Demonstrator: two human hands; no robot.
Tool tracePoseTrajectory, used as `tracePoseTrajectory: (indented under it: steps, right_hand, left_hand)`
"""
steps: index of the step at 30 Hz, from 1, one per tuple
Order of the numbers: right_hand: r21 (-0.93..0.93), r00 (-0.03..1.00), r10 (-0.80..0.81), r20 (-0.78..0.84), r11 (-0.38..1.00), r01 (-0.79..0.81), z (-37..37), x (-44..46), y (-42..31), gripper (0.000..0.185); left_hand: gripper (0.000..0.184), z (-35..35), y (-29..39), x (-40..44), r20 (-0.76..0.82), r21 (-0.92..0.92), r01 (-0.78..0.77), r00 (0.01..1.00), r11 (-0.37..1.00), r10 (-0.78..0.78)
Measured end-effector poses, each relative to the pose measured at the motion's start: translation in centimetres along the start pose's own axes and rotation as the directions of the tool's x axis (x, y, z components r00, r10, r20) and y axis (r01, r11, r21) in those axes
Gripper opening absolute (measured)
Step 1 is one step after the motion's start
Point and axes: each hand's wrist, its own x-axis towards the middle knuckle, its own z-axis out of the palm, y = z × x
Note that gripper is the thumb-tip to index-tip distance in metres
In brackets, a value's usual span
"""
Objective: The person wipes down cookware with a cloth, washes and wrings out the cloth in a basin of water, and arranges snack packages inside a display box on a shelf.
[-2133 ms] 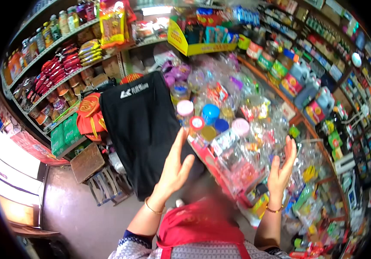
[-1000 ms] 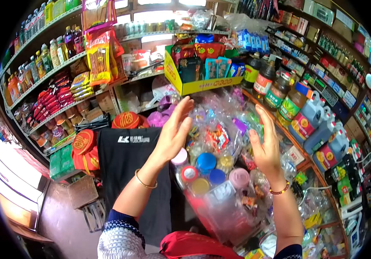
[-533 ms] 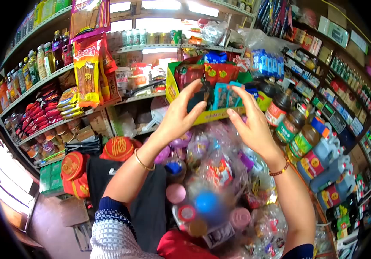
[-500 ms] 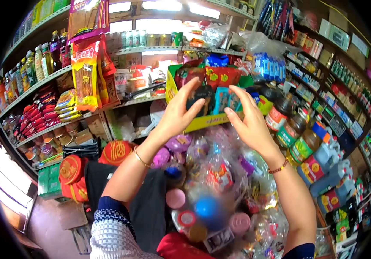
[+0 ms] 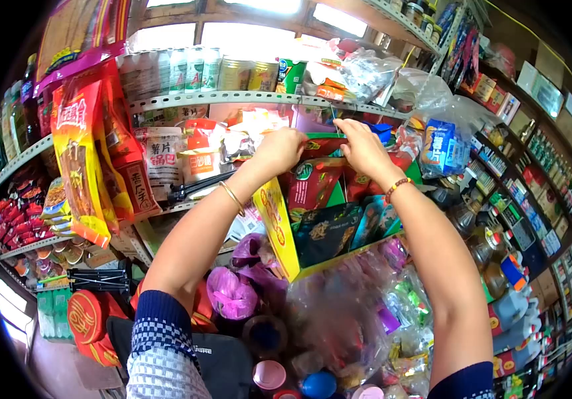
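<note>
My left hand (image 5: 280, 151) is closed at the back left corner of a yellow and green display box (image 5: 274, 229). What its curled fingers grip, if anything, is hidden. Across from it, my right hand (image 5: 368, 154) bends over the box's green back edge, fingers closed; their hold is hidden too. Inside the box stand red snack packets (image 5: 315, 183), a black packet (image 5: 326, 233) and blue packets (image 5: 368, 223). A gold bangle (image 5: 231, 198) circles my left wrist, a beaded bracelet (image 5: 399, 187) my right.
Behind the box runs a metal shelf (image 5: 246, 98) with cans (image 5: 202, 70). Yellow snack bags (image 5: 83, 159) hang at left. Plastic-wrapped goods (image 5: 339, 312), a purple bag (image 5: 232, 292) and jars with pink lids (image 5: 269, 374) lie in front. Large bottles (image 5: 499, 279) stand at right.
My hands have moved forward from above the box's front to its back edge, and their spread fingers have closed. The view has shifted nearer to the box and shelf.
</note>
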Motion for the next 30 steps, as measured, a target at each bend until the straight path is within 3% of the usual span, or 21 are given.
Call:
tracePoseTrajectory:
  steps: [1,2,3,5,6,9,13,15,21,23,25,29,30]
  right_hand:
    - [-0.022,0.998,0.025,0.051,0.999,-0.024,0.5,0.8,0.8,0.038]
    - [-0.029,0.987,0.05,0.155,0.999,-0.046,0.9,2.4,2.0,0.024]
    - [0.04,0.993,0.079,0.083,0.996,-0.082,1.3,3.2,2.8,0.019]
    - [0.203,0.994,0.114,0.008,0.973,-0.113,0.8,4.5,3.1,0.021]
    - [0.215,0.994,0.111,-0.016,0.971,-0.106,0.8,5.6,3.7,0.021]
    - [0.442,0.984,0.167,-0.057,0.888,-0.125,0.5,7.8,4.7,0.021]
    - [0.428,0.966,0.248,0.078,0.867,-0.257,-1.2,10.1,4.7,0.014]
    - [0.532,0.979,0.194,0.056,0.825,-0.194,-1.5,10.8,4.8,0.013]
    - [0.516,0.984,0.16,-0.072,0.851,-0.1,-0.8,12.0,5.5,0.018]
    - [0.408,0.983,0.113,-0.142,0.912,-0.046,0.0,12.1,6.1,0.019]
    - [0.428,0.984,0.137,-0.112,0.901,-0.077,0.9,12.0,6.2,0.019]
    - [0.361,0.99,0.093,0.102,0.924,-0.124,4.3,11.3,7.4,0.02]
    - [0.353,0.99,0.082,0.116,0.928,-0.118,4.9,10.7,6.9,0.025]
  left_hand:
    - [0.02,0.1,-0.8,0.8,0.046,-0.009,0.029,0.999,1.0,-0.029]
    - [0.02,0.3,-1.6,1.5,-0.069,-0.068,-0.03,0.997,0.997,0.025]
    - [0.02,0.2,-2.3,2.1,-0.063,-0.071,-0.025,0.998,0.997,0.02]
    - [0.022,-1.5,-2.9,3.4,-0.099,-0.3,-0.013,0.995,0.954,-0.017]
    - [0.024,-2.2,-3.6,4.2,-0.018,-0.345,0.066,0.997,0.936,-0.077]
    - [0.025,-3.1,-4.8,5.7,-0.089,-0.436,0.038,0.992,0.899,-0.085]
    - [0.029,-3.8,-5.0,6.6,-0.082,-0.517,0.092,0.984,0.851,-0.157]
    - [0.034,-3.2,-5.7,7.6,-0.1,-0.585,0.097,0.977,0.805,-0.191]
    - [0.039,-2.2,-6.9,8.3,-0.14,-0.636,0.125,0.952,0.761,-0.274]
    - [0.04,-1.8,-6.9,8.0,-0.189,-0.565,0.135,0.939,0.814,-0.287]
    - [0.04,-1.3,-7.0,7.2,-0.197,-0.575,0.122,0.939,0.809,-0.281]
    - [0.044,0.3,-7.7,5.4,-0.166,-0.576,0.122,0.951,0.808,-0.262]
    - [0.044,0.3,-7.6,5.1,-0.069,-0.55,0.252,0.936,0.796,-0.344]
